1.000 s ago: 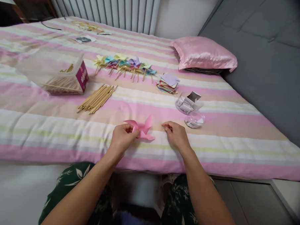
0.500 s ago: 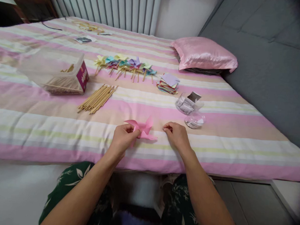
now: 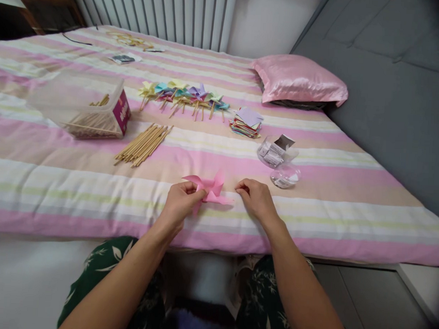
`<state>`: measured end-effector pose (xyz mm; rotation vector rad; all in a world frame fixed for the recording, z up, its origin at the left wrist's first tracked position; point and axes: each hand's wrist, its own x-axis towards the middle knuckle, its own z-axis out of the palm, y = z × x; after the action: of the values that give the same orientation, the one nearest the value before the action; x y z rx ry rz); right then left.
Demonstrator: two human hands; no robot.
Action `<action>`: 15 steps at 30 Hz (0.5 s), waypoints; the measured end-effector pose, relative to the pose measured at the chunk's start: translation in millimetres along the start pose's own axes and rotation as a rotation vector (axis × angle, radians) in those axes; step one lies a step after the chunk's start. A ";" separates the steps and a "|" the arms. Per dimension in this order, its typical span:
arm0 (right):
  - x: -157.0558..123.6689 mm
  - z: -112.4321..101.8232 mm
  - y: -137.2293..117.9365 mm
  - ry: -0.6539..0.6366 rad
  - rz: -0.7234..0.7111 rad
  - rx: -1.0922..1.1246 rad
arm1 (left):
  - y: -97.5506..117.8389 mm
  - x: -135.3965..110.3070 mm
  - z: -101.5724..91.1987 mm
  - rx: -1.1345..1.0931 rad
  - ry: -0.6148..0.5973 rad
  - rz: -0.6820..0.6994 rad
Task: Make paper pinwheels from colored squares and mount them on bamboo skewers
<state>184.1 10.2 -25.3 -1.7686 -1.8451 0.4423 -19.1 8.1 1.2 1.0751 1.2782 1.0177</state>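
Observation:
A pink paper pinwheel (image 3: 214,187) with folded blades is pinched at its middle by my left hand (image 3: 180,197), above the bed's near edge. My right hand (image 3: 257,197) is apart from it on the right, thumb and forefinger pressed together; whatever they hold is too small to name. Left of my hands lies a bundle of thin wooden sticks (image 3: 143,145). Beyond my right hand stand a round clear tub (image 3: 271,153) with a label and a small clear lid or dish (image 3: 285,176).
Several finished pinwheels (image 3: 184,95) on sticks lie farther back, beside a stack of coloured paper squares (image 3: 246,123). A clear plastic box (image 3: 94,115) of sticks stands at left. A pink pillow (image 3: 299,80) rests by the grey headboard (image 3: 383,84).
My right hand has shifted very slightly left toward the pinwheel. My left hand keeps its pinch, and the pinwheel's right blade reaches a little farther right.

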 end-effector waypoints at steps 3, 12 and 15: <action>-2.4 -1.7 -1.9 0.050 0.031 0.207 | -0.3 -0.2 0.7 -0.007 0.002 0.005; -23.9 3.0 -38.6 -0.008 -0.113 0.836 | -3.3 -1.2 5.4 -0.002 0.048 0.049; -28.1 9.1 -42.6 -0.021 -0.094 0.788 | -6.1 -1.3 6.9 -0.002 0.028 0.036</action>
<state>144.0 -20.0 -12.3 -1.1327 -1.4529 0.9869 -12.3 5.3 -4.5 1.0895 1.2846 1.0643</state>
